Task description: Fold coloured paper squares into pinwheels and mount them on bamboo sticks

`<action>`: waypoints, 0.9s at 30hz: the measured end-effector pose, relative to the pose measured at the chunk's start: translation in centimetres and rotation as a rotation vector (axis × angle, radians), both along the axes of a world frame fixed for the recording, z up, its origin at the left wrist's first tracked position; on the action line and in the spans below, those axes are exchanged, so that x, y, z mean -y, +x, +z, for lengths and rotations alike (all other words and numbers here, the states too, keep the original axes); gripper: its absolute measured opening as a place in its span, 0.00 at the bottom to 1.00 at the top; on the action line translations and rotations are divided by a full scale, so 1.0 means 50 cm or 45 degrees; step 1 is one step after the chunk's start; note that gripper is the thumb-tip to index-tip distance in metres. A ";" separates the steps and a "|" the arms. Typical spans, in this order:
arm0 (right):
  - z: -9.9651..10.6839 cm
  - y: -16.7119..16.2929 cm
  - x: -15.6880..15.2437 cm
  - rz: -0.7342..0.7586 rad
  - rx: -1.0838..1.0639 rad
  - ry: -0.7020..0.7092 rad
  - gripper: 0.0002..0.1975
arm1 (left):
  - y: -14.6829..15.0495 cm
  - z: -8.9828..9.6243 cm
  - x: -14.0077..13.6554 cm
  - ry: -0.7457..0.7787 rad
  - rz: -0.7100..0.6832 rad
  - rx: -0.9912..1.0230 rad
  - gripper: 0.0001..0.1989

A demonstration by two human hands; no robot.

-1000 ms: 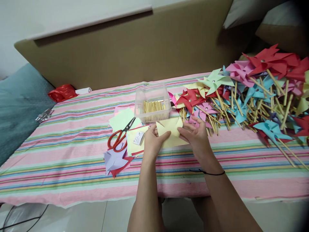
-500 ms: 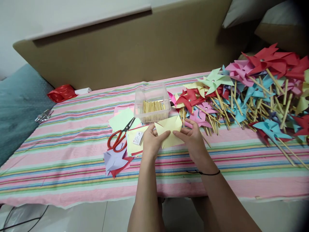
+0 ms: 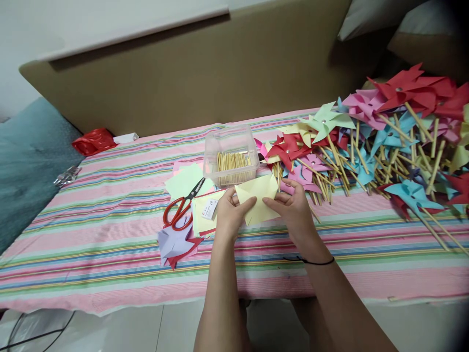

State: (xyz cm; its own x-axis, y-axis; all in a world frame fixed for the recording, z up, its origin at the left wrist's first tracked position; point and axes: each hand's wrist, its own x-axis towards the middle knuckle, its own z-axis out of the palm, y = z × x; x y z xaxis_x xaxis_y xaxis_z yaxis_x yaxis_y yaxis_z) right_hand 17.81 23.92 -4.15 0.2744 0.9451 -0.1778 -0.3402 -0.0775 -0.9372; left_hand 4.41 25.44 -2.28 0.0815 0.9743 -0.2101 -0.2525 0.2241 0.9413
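Observation:
A pale yellow paper square (image 3: 259, 195) with slits cut in from its corners is held up in front of me. My left hand (image 3: 231, 211) pinches its left side, thumb on the near face and fingers behind. On the opposite side my right hand (image 3: 291, 203) grips it the same way. Just beyond the paper stands a clear plastic box (image 3: 212, 168) of short wooden sticks (image 3: 234, 161). Left of my left hand lie red-handled scissors (image 3: 181, 210), partly over a stack of coloured paper (image 3: 201, 225) with a small white card (image 3: 209, 209) on top.
A large heap of paper pinwheels (image 3: 366, 146) on sticks covers the right side. Purple cut paper (image 3: 174, 243) lies at the near left. Farther left are a red plastic bag (image 3: 94, 142), a white roll (image 3: 126, 138) and a silvery packet (image 3: 67, 177). A brown backrest (image 3: 183, 83) stands behind.
My thumbs have moved slightly apart on the yellow paper. Both hands keep hold of it in nearly the same place.

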 end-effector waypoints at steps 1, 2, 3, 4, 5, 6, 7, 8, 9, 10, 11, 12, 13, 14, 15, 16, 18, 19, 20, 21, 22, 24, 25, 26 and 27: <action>-0.002 0.003 -0.001 -0.003 0.008 0.008 0.40 | -0.001 0.002 -0.001 0.008 0.011 0.006 0.22; -0.005 0.007 -0.001 -0.002 0.020 0.017 0.39 | -0.003 0.004 -0.001 0.020 0.032 0.003 0.20; -0.007 0.011 -0.002 0.004 0.040 0.023 0.39 | -0.005 0.006 -0.002 0.033 0.058 -0.012 0.19; -0.010 0.017 -0.002 0.025 0.067 0.021 0.39 | -0.008 0.009 -0.003 0.042 0.083 -0.037 0.18; -0.012 0.023 -0.002 0.063 0.096 0.011 0.39 | -0.011 0.011 -0.004 0.047 0.104 -0.069 0.17; -0.013 0.030 -0.002 0.119 0.122 -0.004 0.40 | -0.014 0.013 -0.005 0.047 0.111 -0.103 0.17; -0.014 0.036 -0.001 0.189 0.143 -0.020 0.40 | -0.017 0.014 -0.005 0.044 0.105 -0.130 0.18; -0.015 0.041 0.000 0.269 0.159 -0.032 0.40 | -0.020 0.015 -0.005 0.040 0.085 -0.149 0.18; -0.014 0.045 0.001 0.345 0.171 -0.041 0.40 | -0.023 0.014 -0.005 0.036 0.058 -0.161 0.19; -0.012 0.047 0.003 0.409 0.181 -0.043 0.39 | -0.026 0.012 -0.005 0.034 0.031 -0.171 0.20; -0.010 0.048 0.005 0.459 0.192 -0.042 0.39 | -0.028 0.009 -0.005 0.034 0.003 -0.181 0.20; -0.008 0.049 0.006 0.495 0.206 -0.040 0.38 | -0.029 0.006 -0.005 0.039 -0.021 -0.193 0.20; -0.005 0.048 0.007 0.526 0.220 -0.041 0.38 | -0.030 0.002 -0.005 0.046 -0.044 -0.208 0.20; -0.002 0.048 0.008 0.551 0.234 -0.046 0.38 | -0.031 -0.001 -0.006 0.058 -0.064 -0.223 0.19; 0.000 0.047 0.009 0.569 0.247 -0.055 0.38 | -0.031 -0.004 -0.007 0.075 -0.081 -0.235 0.19; 0.001 0.046 0.009 0.582 0.258 -0.069 0.38 | -0.032 -0.007 -0.008 0.094 -0.096 -0.241 0.19; 0.000 0.047 0.008 0.581 0.278 -0.097 0.39 | -0.032 -0.009 -0.011 0.131 -0.118 -0.238 0.18; -0.001 0.048 0.007 0.570 0.280 -0.107 0.40 | -0.033 -0.009 -0.012 0.153 -0.128 -0.232 0.18; -0.003 0.049 0.005 0.556 0.274 -0.116 0.40 | -0.033 -0.009 -0.012 0.177 -0.143 -0.228 0.17; -0.005 0.051 0.004 0.545 0.263 -0.125 0.40 | -0.034 -0.008 -0.012 0.206 -0.163 -0.228 0.16; -0.007 0.052 0.003 0.534 0.248 -0.133 0.40 | -0.034 -0.006 -0.011 0.235 -0.194 -0.232 0.15; -0.009 0.054 0.002 0.510 0.221 -0.147 0.39 | -0.035 -0.001 -0.009 0.276 -0.267 -0.245 0.11; -0.010 0.055 0.001 0.497 0.213 -0.151 0.39 | -0.034 0.002 -0.007 0.282 -0.301 -0.255 0.10; -0.010 0.056 0.001 0.481 0.211 -0.152 0.38 | -0.033 0.005 -0.006 0.288 -0.323 -0.273 0.09; -0.011 0.056 0.001 0.468 0.211 -0.149 0.37 | -0.032 0.007 -0.005 0.297 -0.335 -0.300 0.09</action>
